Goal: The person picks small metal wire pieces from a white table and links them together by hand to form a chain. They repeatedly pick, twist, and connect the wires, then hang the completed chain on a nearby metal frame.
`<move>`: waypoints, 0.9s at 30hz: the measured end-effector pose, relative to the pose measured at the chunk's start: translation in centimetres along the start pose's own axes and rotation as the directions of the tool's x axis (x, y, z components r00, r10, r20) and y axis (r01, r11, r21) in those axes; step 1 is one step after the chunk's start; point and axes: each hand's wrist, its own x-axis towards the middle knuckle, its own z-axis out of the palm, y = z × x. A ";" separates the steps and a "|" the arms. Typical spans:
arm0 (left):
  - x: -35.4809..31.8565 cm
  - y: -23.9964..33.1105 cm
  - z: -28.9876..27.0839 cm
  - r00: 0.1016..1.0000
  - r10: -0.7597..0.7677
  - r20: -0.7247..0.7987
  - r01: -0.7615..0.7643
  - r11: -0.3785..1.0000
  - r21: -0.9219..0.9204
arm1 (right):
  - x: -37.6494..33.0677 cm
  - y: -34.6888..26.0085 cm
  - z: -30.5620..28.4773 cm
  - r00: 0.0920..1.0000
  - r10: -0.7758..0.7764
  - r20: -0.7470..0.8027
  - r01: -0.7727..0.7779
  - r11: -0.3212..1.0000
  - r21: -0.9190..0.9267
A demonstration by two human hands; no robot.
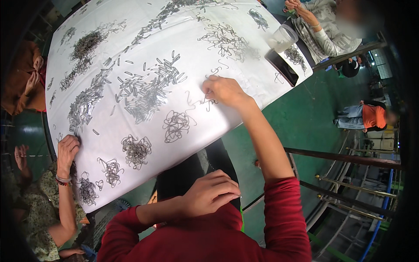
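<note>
My right hand reaches over the white-covered table, its fingers pinched down on a thin metal wire hook. A few more loose bent hooks lie around those fingertips. In front of my body hovers my left hand, away from the table, with its fingers curled together; what is inside it, if anything, is hidden. A tangled pile of wire hooks lies to the left of my right hand. Beyond it spreads a heap of short silvery metal clips.
More piles of wire hooks and clips cover the table. A phone and a clear plastic cup stand near its right edge. A co-worker's hand rests at the left edge; other people sit around. A metal rail runs at right.
</note>
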 end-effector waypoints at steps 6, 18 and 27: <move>-0.1 0.3 0.2 1.000 -0.010 -0.019 0.011 1.000 0.014 | 0.2 -0.4 -0.1 0.998 -0.053 0.014 0.055 0.985 -0.163; -0.2 0.5 0.9 0.995 0.020 -0.099 -0.016 0.999 0.047 | -0.3 -1.5 2.4 0.995 0.104 0.006 -0.102 0.987 -0.126; 0.2 0.6 0.8 0.987 0.032 -0.159 -0.015 0.994 0.108 | -5.8 -0.8 0.5 0.903 0.429 -0.026 -0.198 0.469 0.860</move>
